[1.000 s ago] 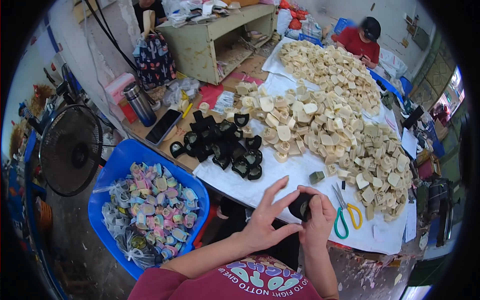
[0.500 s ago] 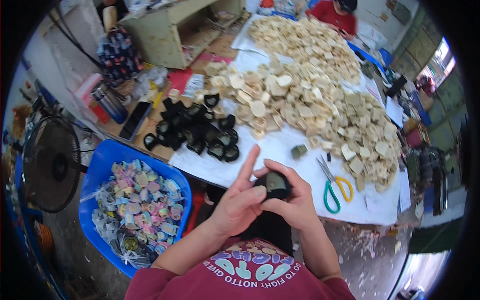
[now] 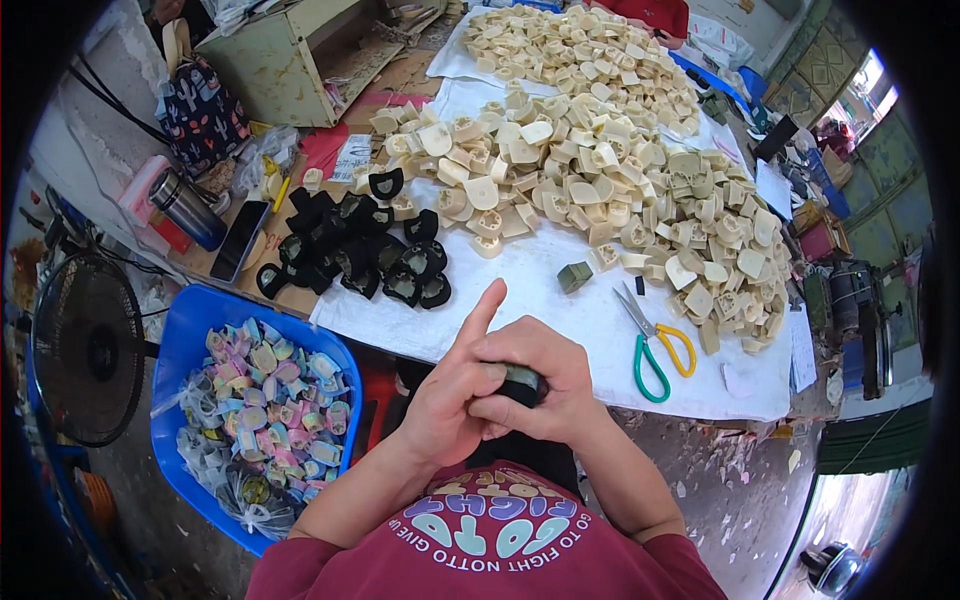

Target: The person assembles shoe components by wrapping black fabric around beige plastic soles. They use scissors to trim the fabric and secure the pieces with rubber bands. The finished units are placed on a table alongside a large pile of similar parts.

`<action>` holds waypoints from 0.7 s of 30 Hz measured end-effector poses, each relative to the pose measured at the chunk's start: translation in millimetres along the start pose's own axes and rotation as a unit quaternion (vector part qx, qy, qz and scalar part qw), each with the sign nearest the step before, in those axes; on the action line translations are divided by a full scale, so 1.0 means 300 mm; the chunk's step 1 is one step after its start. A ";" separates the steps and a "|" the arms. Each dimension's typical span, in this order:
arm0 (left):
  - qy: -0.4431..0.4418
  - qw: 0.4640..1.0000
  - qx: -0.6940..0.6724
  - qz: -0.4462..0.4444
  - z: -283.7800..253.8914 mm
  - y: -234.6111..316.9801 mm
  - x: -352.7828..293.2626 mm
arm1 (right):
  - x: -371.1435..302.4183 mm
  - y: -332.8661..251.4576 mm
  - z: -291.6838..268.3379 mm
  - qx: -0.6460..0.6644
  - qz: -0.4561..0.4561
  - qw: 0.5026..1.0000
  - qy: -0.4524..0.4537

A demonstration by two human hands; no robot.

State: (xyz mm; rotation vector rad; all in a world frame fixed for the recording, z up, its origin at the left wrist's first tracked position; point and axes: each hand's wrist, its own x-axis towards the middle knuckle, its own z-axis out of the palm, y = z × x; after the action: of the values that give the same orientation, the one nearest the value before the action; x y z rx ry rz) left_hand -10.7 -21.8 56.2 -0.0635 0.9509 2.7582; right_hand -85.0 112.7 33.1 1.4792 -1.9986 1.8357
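Both my hands hold a small rounded black piece with a grey-green block showing in it point(image 3: 523, 384), just in front of the table edge. My right hand point(image 3: 550, 375) wraps round it from the right, fingers curled over the top. My left hand point(image 3: 443, 402) presses it from the left with its thumb, index finger pointing up; its other fingers are partly hidden. Beyond my hands lies a heap of similar black pieces point(image 3: 360, 248) at the left. A single grey-green block point(image 3: 574, 277) rests on the white cloth point(image 3: 500, 300). Right of it lie scissors point(image 3: 652, 345) with green and yellow handles.
A large heap of cream blocks point(image 3: 590, 190) spreads to the far end, where another person in red point(image 3: 655, 12) sits. Left are a phone point(image 3: 240, 241), a thermos point(image 3: 188, 208), a blue tub point(image 3: 345, 375) of pastel pieces and a fan point(image 3: 90, 345).
My right fingers have closed further over the black piece, hiding more of it, and my hands are closer together. The piece has turned. The whole view has shifted slightly.
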 end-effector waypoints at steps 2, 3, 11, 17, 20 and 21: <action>0.023 1.000 -0.015 0.002 -0.009 -0.007 0.009 | 0.008 0.014 0.007 -0.040 -0.046 0.998 0.000; 0.023 0.999 -0.020 0.010 -0.017 -0.011 0.010 | 0.010 0.015 0.010 -0.045 -0.043 0.998 -0.004; 0.076 0.991 0.048 0.098 -0.042 -0.037 0.039 | -0.020 -0.025 0.025 -0.104 0.053 0.993 0.004; 0.048 0.992 0.063 0.093 -0.023 -0.006 0.050 | -0.023 -0.047 0.007 0.374 0.216 0.899 0.067; 0.036 0.992 0.057 0.107 -0.039 -0.015 0.071 | -0.022 -0.033 0.023 0.285 0.313 0.903 0.078; 0.030 0.990 0.072 0.116 -0.051 -0.026 0.077 | -0.028 -0.024 0.038 0.261 0.312 0.910 0.085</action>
State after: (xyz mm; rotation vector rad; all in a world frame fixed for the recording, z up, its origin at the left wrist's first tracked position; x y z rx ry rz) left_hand -31.9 -20.8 36.8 -0.0128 1.2434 2.9006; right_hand -69.8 109.8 30.2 0.7028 -2.1537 2.8102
